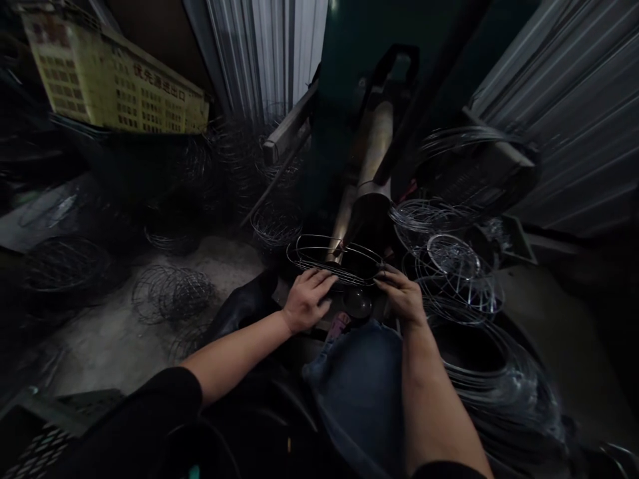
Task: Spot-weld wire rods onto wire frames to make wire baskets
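A wire frame of thin, bent metal loops [349,278] spans the space between my hands, in front of a machine. My left hand [310,299] has its fingers laid over the frame's near left side, gripping the wires. At the right end, my right hand [403,294] pinches the wire between thumb and fingers. Just beyond the frame stand the machine's brass-coloured cylinder [377,143] and a slimmer rod [341,223]. Dim light hides the exact contact of the fingertips with the wires.
Stacked wire rings [454,256] and a large wire coil [514,392] crowd the right side. Wire baskets [172,293] lie on the floor to the left. A yellow crate [124,86] sits at the upper left. A metal bar [292,126] juts out beside the machine.
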### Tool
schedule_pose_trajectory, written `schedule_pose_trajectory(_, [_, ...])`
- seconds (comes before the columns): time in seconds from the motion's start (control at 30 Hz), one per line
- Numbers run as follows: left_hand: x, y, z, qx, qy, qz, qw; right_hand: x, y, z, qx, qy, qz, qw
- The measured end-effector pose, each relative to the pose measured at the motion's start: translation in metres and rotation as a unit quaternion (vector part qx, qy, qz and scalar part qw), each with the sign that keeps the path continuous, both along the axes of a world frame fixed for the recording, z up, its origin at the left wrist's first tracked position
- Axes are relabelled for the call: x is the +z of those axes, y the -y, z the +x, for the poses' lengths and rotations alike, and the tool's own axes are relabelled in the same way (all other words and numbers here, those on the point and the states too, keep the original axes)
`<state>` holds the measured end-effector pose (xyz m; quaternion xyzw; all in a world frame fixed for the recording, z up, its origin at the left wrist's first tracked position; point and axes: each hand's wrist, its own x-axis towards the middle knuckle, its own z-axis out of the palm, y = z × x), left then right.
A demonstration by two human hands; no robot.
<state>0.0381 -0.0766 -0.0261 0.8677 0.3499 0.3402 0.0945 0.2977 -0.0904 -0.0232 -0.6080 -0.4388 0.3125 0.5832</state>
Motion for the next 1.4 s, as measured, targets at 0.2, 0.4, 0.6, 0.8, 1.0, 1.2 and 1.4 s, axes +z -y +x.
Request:
schedule_pose_trajectory(0.2, [-0.025, -0.010, 0.024, 0.082, 0.000, -0.019, 0.996, -0.011, 0.013, 0.005, 0.008, 0.003, 0.044, 0.999])
schedule_pose_trajectory(0.4, [-0.036, -0.012, 0.027, 0.091, 0.021, -0.008, 0.996, 0.028, 0.071, -0.047, -0.023, 0.123, 0.090, 0.988])
schedule_pose_trajectory(0.6, [-0.049, -0.019, 0.029, 0.040, 0.085, 0.030, 0.995, 0.050, 0.064, -0.089, -0.045, 0.196, 0.111, 0.973])
schedule_pose_trajectory(0.8, [-0.055, -0.028, 0.023, 0.023, 0.104, 0.041, 0.993, 0.052, 0.044, -0.094, -0.071, 0.206, 0.085, 0.972])
schedule_pose_trajectory(1.0, [-0.056, -0.030, 0.019, 0.008, 0.132, 0.027, 0.991, 0.060, 0.039, -0.100, -0.073, 0.207, 0.073, 0.973])
schedule_pose_trajectory(1.2, [-0.054, -0.033, 0.018, 0.019, 0.103, 0.036, 0.994, 0.060, 0.032, -0.100, -0.083, 0.201, 0.065, 0.974])
schedule_pose_trajectory(1.4, [-0.056, -0.037, 0.016, 0.028, 0.078, 0.063, 0.995, 0.055, 0.032, -0.098, -0.089, 0.184, 0.058, 0.977])
